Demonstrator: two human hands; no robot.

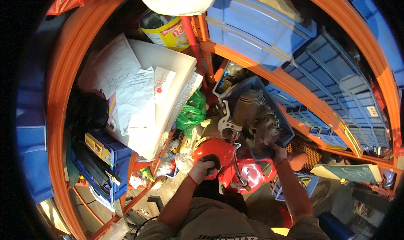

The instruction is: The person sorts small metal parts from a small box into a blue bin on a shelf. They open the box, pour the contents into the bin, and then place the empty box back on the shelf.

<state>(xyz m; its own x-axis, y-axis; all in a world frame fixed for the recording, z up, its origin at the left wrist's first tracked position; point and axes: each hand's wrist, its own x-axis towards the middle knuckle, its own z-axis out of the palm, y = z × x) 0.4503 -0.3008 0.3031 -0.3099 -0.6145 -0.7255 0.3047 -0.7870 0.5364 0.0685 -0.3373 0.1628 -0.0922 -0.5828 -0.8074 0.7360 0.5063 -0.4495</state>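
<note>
My left hand (pixel 200 170) is closed around a small dark, curved object in front of a red plastic item (pixel 214 150); what the object is cannot be made out. My right hand (pixel 279 154) is at the near edge of a dark blue plastic bin (pixel 285 126) and touches a clear plastic bag (pixel 268 134) inside it. The bag and other loose items fill the bin. A grey metal bracket (pixel 228 123) lies at the bin's left side. Between my hands is a shiny red plastic piece (pixel 249 173), with a metal rod (pixel 237 172) over its left part.
Papers (pixel 135 98) lie on a white stack at left. A green plastic bag (pixel 192 112) sits beside the stack. Orange rack beams (pixel 240 58) cross above the bin, with blue crates (pixel 249 25) behind. A blue bin (pixel 120 164) stands at lower left, and a chalkboard (pixel 353 173) at right.
</note>
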